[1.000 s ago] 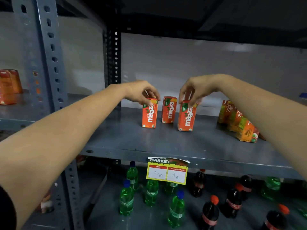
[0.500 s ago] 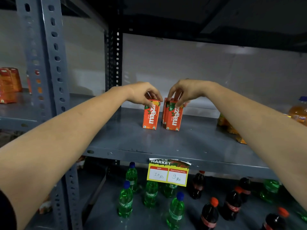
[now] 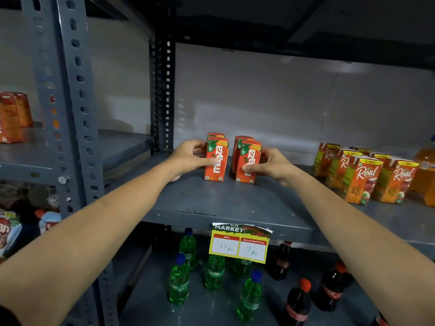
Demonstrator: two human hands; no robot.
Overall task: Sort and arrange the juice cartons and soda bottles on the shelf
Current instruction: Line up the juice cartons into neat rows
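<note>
Left hand (image 3: 188,158): arm reaching toward 1 o'clock, fingers curled, thumb pressing forward.
Right hand (image 3: 270,165): arm reaching toward 11 o'clock, fingers curled, thumb pressing forward.

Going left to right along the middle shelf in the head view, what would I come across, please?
left hand → left Maaza cartons → right Maaza cartons → right hand → Real apple juice cartons → orange soda bottle at the frame's edge.
</note>
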